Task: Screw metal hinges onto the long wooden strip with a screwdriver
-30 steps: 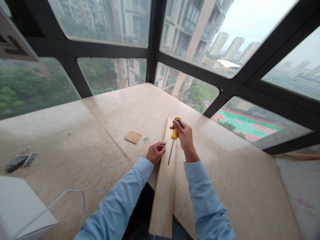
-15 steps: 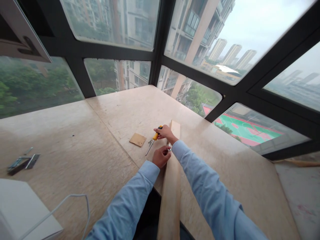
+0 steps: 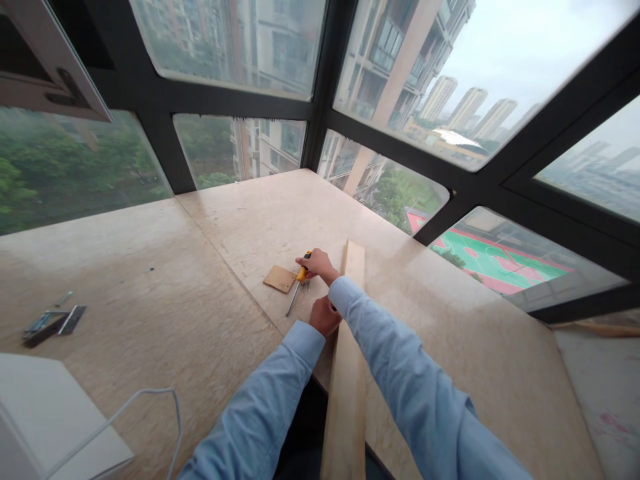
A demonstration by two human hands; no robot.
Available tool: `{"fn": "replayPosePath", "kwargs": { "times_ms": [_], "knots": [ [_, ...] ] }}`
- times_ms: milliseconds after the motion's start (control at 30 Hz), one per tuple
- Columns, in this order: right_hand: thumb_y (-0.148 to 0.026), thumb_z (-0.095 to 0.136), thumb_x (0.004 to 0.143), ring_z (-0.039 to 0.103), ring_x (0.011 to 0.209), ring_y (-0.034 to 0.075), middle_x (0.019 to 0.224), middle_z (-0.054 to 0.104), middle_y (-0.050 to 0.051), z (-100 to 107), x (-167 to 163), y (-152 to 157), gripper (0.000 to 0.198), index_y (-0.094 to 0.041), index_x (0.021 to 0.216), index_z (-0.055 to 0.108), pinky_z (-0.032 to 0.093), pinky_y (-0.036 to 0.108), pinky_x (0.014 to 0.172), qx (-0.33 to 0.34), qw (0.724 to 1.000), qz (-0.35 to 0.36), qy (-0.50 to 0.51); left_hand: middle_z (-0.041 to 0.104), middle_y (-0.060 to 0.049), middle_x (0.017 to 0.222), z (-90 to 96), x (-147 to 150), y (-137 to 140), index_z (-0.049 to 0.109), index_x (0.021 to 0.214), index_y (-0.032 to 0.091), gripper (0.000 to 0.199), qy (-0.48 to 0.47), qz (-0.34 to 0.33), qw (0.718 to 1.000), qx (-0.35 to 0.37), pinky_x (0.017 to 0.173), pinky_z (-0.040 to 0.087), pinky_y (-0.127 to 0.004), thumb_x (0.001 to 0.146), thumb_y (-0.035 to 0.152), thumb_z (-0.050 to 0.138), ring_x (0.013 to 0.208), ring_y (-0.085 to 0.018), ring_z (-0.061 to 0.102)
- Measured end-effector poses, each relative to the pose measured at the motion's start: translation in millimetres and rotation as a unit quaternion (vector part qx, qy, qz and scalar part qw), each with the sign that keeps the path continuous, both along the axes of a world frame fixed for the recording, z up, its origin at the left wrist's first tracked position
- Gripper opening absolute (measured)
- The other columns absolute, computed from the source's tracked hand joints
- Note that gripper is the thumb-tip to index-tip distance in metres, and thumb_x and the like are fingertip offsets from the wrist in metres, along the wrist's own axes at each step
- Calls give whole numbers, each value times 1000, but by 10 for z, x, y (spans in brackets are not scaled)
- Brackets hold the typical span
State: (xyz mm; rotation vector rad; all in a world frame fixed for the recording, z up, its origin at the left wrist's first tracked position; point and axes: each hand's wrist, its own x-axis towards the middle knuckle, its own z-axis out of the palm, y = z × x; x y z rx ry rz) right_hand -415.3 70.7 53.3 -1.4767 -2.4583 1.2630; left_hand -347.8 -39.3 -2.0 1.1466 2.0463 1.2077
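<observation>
My right hand (image 3: pixel 319 264) is closed round the yellow and black handle of a screwdriver (image 3: pixel 301 274), whose metal shaft slants down to the left over the countertop. Just below it, my left hand (image 3: pixel 324 317) is curled at the left side of a long pale wooden board (image 3: pixel 346 387). The right cuff hides the left fingertips, where a small shiny metal piece showed half a second ago. A few small screws (image 3: pixel 307 287) lie beside the screwdriver. Left of these rests a thin square wooden plate (image 3: pixel 279 279).
The board runs from the stone countertop (image 3: pixel 240 227) over its front edge towards me. Metal hardware (image 3: pixel 55 325) lies far left, near a white box (image 3: pixel 55 407) and a pale cable (image 3: pixel 150 391). Dark-framed windows (image 3: pixel 320 120) border the back.
My right hand has moved left with the screwdriver, nearer the square plate. Its sleeve now covers the left fingertips. The left hand stays at the board; the whole view has shifted slightly.
</observation>
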Motion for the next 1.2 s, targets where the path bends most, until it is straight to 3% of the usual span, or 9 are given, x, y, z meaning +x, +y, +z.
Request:
{"fn": "replayPosePath", "kwargs": {
  "times_ms": [233, 367, 533, 633, 767, 1000, 1200],
  "knots": [
    [-53, 71, 77, 68, 49, 21, 76, 73, 17, -86, 49, 30, 50, -9, 100, 62, 49, 24, 41, 25, 1000, 5, -5, 72, -8, 73, -37, 9, -4, 66, 68, 14, 2, -23, 3, 999, 30, 57, 42, -24, 70, 15, 65, 70, -21, 67],
    [-53, 57, 88, 65, 46, 16, 76, 71, 13, -13, 226, 80, 45, -11, 105, 57, 48, 23, 41, 47, 998, 17, 33, 72, -2, 76, -164, 27, 42, 70, 86, 16, 16, -77, -1, 992, 103, 65, 51, -24, 72, 16, 64, 70, -17, 67],
    [-34, 55, 91, 61, 49, 9, 72, 67, 3, 144, 720, 186, 22, -16, 80, 59, 45, 18, 47, 109, 989, 48, 86, 74, -3, 88, -211, 32, 65, 70, 99, 18, 26, -132, -1, 980, 149, 76, 56, -27, 74, 17, 63, 77, -16, 69],
    [-27, 56, 88, 58, 50, 9, 65, 63, -1, 204, 1095, 196, 22, -17, 69, 58, 43, 18, 52, 145, 982, 71, 100, 74, -4, 91, -167, 26, 52, 70, 98, 18, 27, -146, -4, 978, 146, 78, 57, -29, 73, 15, 64, 80, -17, 70],
    [-32, 57, 87, 55, 54, 11, 58, 59, -3, 173, 1514, 91, 27, -18, 64, 58, 38, 21, 54, 174, 975, 97, 95, 74, -4, 93, -147, 28, 52, 69, 98, 19, 29, -161, -5, 974, 158, 80, 58, -29, 71, 13, 64, 84, -17, 71],
    [-36, 53, 94, 61, 72, 15, 80, 71, 4, 43, 1745, -118, 25, -18, 79, 63, 37, 24, 62, 287, 935, 203, -51, 75, -6, 91, -213, 47, 80, 65, 104, 17, 31, -206, -4, 964, 171, 78, 59, -30, 74, 17, 67, 83, -19, 72],
    [-32, 50, 96, 64, 83, 19, 94, 70, 8, 97, 1755, -188, 20, -18, 90, 62, 38, 26, 66, 319, 913, 231, -104, 74, -7, 93, -200, 32, 75, 62, 105, 17, 32, -215, -19, 960, 180, 80, 59, -31, 73, 19, 69, 88, -20, 72]
  ]
}}
